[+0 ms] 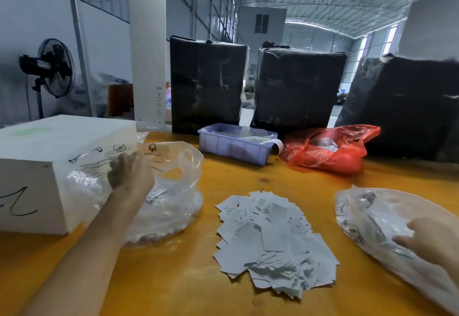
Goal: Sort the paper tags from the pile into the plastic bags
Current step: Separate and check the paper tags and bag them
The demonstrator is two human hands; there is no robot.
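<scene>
White paper tags (273,238) pile stretches lengthwise toward the viewer.

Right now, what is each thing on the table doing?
Pile of white paper tags: loose, spread on the yellow table.
Left clear plastic bag: open, left hand reaching inside.
Right clear plastic bag: lying down, right hand at it.
Purple plastic bin: uncovered.
Red plastic bag: crumpled.

Right plastic bag (387,219): letters "NG". Left plastic bag (171,166): symbols, print unreadable.
</scene>
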